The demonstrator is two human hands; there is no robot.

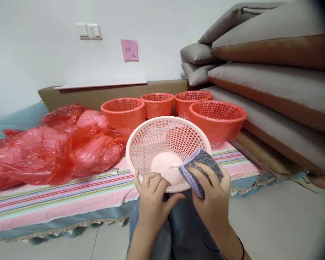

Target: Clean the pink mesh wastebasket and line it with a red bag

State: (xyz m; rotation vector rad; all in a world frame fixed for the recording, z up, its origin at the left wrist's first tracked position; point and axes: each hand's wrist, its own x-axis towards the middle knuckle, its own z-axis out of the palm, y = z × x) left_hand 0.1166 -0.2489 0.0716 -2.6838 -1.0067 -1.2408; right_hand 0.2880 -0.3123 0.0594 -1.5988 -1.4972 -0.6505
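Head view: the pink basket (164, 162) is at the center, tipped toward the person at the near edge of the striped cloth (105, 187). Whether it rests on the cloth or against the legs (182, 216) is hard to tell. The left hand (154, 196) has its fingers over the near rim and its thumb spread to the right; I cannot tell if it grips the rim or only rests on it. The right hand (212, 196) is closed around a gray pad (203, 156) with purple edging, which overlaps the right near rim; contact with the rim is unclear.

The step in hand looks like bringing pad and basket together: 1 hand at the rim, 1 on the pad. Any further move of the pad would, I judge, call for a steady left hand, since the basket looks light and apt to tilt, and for the right fingers to keep the soft pad from folding.

Farther out, 4 red baskets (222, 126) stand on the far side, 2 of them to the right. Left of them lies a heap of red bags (97, 151). Gray cushions (271, 47) are stacked at the far right, and a pink note (130, 50) and 2 switches (88, 31) are on the far wall (162, 32).
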